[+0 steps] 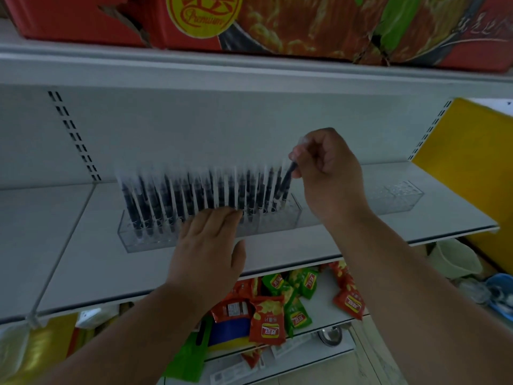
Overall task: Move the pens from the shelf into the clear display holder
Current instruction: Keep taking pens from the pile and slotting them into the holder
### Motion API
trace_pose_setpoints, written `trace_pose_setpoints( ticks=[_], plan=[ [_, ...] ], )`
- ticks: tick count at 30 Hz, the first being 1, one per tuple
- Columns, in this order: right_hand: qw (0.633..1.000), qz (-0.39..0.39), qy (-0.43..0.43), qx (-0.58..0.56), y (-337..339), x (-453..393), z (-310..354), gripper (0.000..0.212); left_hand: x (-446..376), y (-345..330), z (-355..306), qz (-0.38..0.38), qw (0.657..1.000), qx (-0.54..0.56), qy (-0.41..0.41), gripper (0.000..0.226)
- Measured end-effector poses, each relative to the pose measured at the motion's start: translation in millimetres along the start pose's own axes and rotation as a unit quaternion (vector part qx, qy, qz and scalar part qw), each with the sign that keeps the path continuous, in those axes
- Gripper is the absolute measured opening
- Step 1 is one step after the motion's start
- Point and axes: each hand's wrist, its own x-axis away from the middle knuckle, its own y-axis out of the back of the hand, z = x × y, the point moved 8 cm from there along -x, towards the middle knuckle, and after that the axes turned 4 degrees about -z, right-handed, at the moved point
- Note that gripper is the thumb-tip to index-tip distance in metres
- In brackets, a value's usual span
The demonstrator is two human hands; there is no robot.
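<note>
While pinched by right hand (324, 173), pen (286, 182) over holder (291, 218).

Rows of pens (194, 195) upright in a holder (133, 240) on a shelf (91, 262), second holder (399, 198) well to the right, snack packets (268, 320) on the shelf below, carton (277, 20) above.

Dim, bluish cast; soft blur throughout; wide-angle bending at edges.

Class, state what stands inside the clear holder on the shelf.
Dark pens stand in the clear holder. The left hand covers its middle front.
</note>
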Motion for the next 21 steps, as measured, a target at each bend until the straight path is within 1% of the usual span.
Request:
trace_pose_setpoints(
  ticks=[3,6,7,10,14,17,21],
  plan=[
    [0.999,0.036,0.008,0.029,-16.3,1.2,-7.0,0.006,2.2,-5.6,1.8,-0.002,1.000,-0.010,-0.004,0.050],
    [0.993,0.090,0.007,0.081,-34.5,7.4,-22.2,0.007,-0.2,-2.4,2.1,-0.014,1.000,-0.007,-0.006,0.048],
    [0.991,0.094,0.004,0.090,-37.0,9.5,-26.8,0.007,-0.6,-2.1,1.8,-0.013,1.000,-0.010,-0.007,0.049],
    [0.992,0.074,0.009,0.100,-34.3,9.3,-30.2,0.008,-0.7,-4.1,1.9,-0.002,1.000,-0.017,-0.004,0.051],
    [0.989,0.072,0.030,0.126,-36.4,7.9,-23.8,0.012,-1.8,-5.7,2.6,0.002,1.000,-0.028,0.001,0.052],
    [0.982,0.079,0.009,0.169,-41.6,14.7,-31.1,0.018,-1.5,-4.6,1.8,-0.005,1.000,-0.031,-0.001,0.052],
    [0.981,0.072,-0.018,0.181,-39.6,14.2,-35.4,0.020,-2.2,0.1,1.2,-0.022,0.999,-0.027,-0.003,0.052]
  ],
)
